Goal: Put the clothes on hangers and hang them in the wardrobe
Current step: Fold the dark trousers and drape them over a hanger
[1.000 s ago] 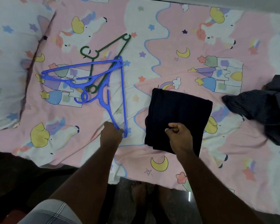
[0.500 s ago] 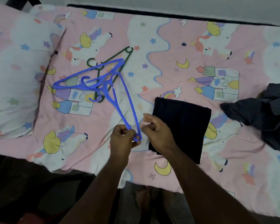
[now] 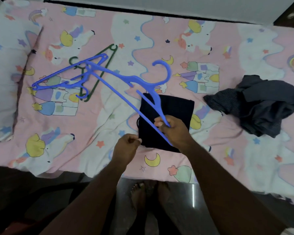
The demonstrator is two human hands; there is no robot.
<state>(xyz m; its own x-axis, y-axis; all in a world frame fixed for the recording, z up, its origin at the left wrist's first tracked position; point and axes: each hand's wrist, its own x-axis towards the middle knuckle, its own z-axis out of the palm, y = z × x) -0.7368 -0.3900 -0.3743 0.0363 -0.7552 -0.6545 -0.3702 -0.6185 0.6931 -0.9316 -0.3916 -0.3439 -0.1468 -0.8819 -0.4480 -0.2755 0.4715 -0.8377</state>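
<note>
Two blue hangers: your right hand (image 3: 174, 131) grips one blue hanger (image 3: 134, 78) by its end above the folded dark garment (image 3: 173, 107) on the bedsheet (image 3: 210, 158), the other blue hanger (image 3: 58, 82) lies across one green hanger (image 3: 98, 65), your left hand (image 3: 126, 148) is fisted empty, and one striped garment (image 3: 261, 104) lies well right.

The folded garment (image 3: 173, 112) lies on the bed (image 3: 227, 150) near its front edge. Left of the garment lie spare hangers (image 3: 58, 82), with a pillow (image 3: 5, 73) farther left. Right of it sits a crumpled shirt (image 3: 265, 106).
</note>
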